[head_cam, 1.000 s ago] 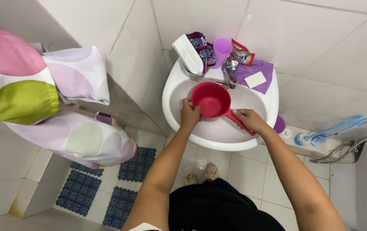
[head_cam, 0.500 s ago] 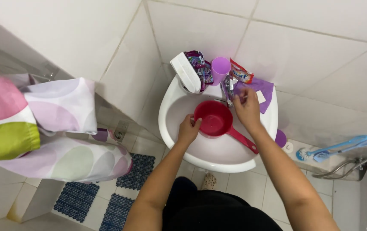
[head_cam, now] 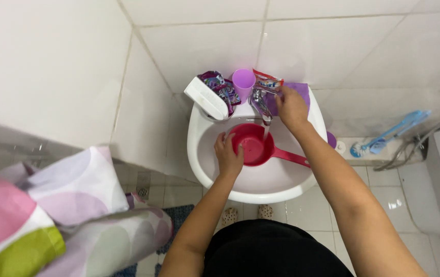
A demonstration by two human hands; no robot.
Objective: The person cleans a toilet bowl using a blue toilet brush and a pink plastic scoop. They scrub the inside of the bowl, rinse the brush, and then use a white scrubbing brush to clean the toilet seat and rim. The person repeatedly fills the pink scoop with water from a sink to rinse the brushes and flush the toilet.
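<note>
Both arms reach forward and down over a white sink (head_cam: 199,154). The left hand (head_cam: 228,154) is low inside the bowl of the sink. Its fingers are curled over the left rim of a red scoop (head_cam: 253,149) and hold it. The scoop sits in the middle of the sink, under the tap (head_cam: 261,105). Its long red handle points to the right edge of the sink. A thin stream of water falls from the tap into the scoop.

The right arm stretches farther, up to the back edge of the sink. The right hand (head_cam: 291,107) rests just beside the tap, with its fingers bent and touching the top of the tap.

Along the back edge of the sink stand a white box (head_cam: 205,98), a shiny colourful packet (head_cam: 223,87), a light purple cup (head_cam: 243,82) and a red tube (head_cam: 267,81). A purple cloth (head_cam: 303,92) lies at the back right corner.

The walls are big white tiles, and the floor is white tile too. A curtain (head_cam: 76,205) with pink, green and pale purple spots hangs at the left. A blue brush (head_cam: 389,133) lies on a ledge at the right.
</note>
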